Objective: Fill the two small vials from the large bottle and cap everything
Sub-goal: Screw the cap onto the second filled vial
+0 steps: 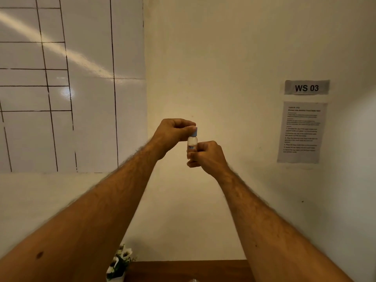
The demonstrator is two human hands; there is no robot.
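A small clear vial (192, 144) with a red label is held upright in the air in front of the wall, at chest height. My right hand (207, 156) grips its lower body from the right. My left hand (173, 133) comes over from the left, its fingertips pinched around the light blue cap (195, 132) sitting on the vial's neck. The vial's bottom is hidden inside my right fist. The large bottle and the other vial are not in view.
A wooden table edge (189, 270) shows at the bottom, with a small white pot of white flowers (119, 263) at its left corner. On the right wall hang a "WS 03" sign (306, 87) and an instruction sheet (302, 132). A whiteboard (71, 84) covers the left wall.
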